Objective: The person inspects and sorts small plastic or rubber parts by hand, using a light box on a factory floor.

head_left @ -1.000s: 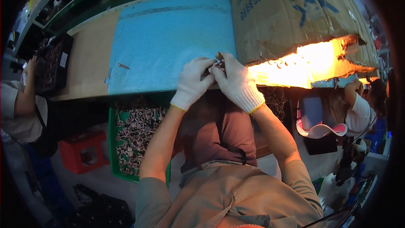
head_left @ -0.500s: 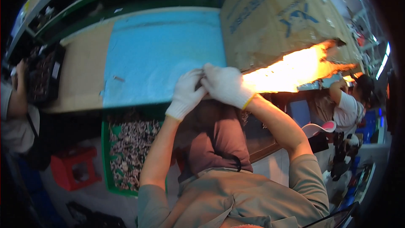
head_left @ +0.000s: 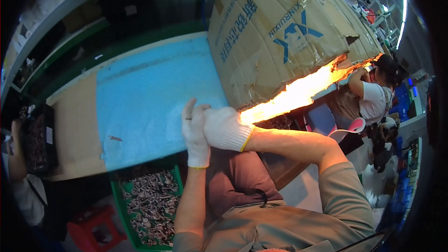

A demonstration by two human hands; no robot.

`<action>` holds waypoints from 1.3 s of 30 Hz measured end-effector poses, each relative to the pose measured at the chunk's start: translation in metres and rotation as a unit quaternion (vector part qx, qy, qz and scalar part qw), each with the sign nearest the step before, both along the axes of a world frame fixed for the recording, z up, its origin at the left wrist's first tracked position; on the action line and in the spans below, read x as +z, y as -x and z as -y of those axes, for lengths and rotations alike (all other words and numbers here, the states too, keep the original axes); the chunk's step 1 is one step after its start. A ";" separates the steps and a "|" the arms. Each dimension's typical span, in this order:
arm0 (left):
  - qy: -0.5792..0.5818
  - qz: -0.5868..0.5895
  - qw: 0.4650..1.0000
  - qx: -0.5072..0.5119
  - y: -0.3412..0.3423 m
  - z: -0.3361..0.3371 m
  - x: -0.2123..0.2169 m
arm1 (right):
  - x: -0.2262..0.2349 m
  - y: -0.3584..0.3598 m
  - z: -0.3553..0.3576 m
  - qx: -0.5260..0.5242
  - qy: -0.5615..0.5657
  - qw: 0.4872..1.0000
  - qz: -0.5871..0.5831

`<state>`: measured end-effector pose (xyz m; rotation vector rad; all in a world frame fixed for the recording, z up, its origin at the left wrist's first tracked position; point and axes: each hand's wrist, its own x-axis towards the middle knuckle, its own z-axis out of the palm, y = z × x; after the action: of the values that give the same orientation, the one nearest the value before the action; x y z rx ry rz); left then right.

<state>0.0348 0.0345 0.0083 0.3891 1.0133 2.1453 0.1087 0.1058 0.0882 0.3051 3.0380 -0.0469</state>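
Note:
Both my hands wear white knit gloves with yellow cuff edges. They are pressed together over the near edge of a blue sheet [head_left: 154, 93] on the bench. My left hand [head_left: 195, 133] is upright, its visible fingers pointing away from me. My right hand [head_left: 226, 128] is curled against the left hand's palm side, its fingertips hidden, so whatever it pinches does not show. A thin brownish piece [head_left: 115, 138] lies on the blue sheet, left of my hands. Beside my right hand, bright orange light glows from the torn lower edge of a large cardboard box [head_left: 261, 42].
Below the bench, a green crate [head_left: 121, 210] holds many small metal-looking parts. A red stool [head_left: 95, 228] stands left of it. One person [head_left: 23, 177] is at the far left by a black tray [head_left: 42, 140]; another person [head_left: 375, 95] sits at the right beyond the box.
My view has turned, so bench and box appear shifted left. My hands stay together; the left has gone from bent fingers to raised, straighter ones, with the right across it.

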 end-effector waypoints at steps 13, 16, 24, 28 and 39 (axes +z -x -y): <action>0.124 -0.021 0.991 -0.041 -0.002 0.077 0.033 | -0.003 -0.035 0.002 -0.084 0.270 0.932 -0.228; 0.096 0.070 0.983 -0.141 -0.009 0.110 0.026 | 0.000 -0.038 0.031 -0.116 0.281 0.935 -0.180; 0.136 -0.200 0.969 0.049 -0.081 0.141 0.006 | -0.038 -0.072 0.068 -0.282 0.607 0.728 -0.149; 0.212 -0.401 0.885 0.102 -0.079 0.169 0.001 | -0.046 -0.068 0.086 -0.323 0.756 0.567 -0.063; 0.303 -0.066 0.920 -0.240 -0.060 0.192 0.057 | -0.007 -0.085 0.078 -0.076 0.471 0.878 -0.040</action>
<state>0.0950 -0.1580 0.0651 0.4232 1.4238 1.3015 0.1936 0.0276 0.0815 0.4342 2.6260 -1.4924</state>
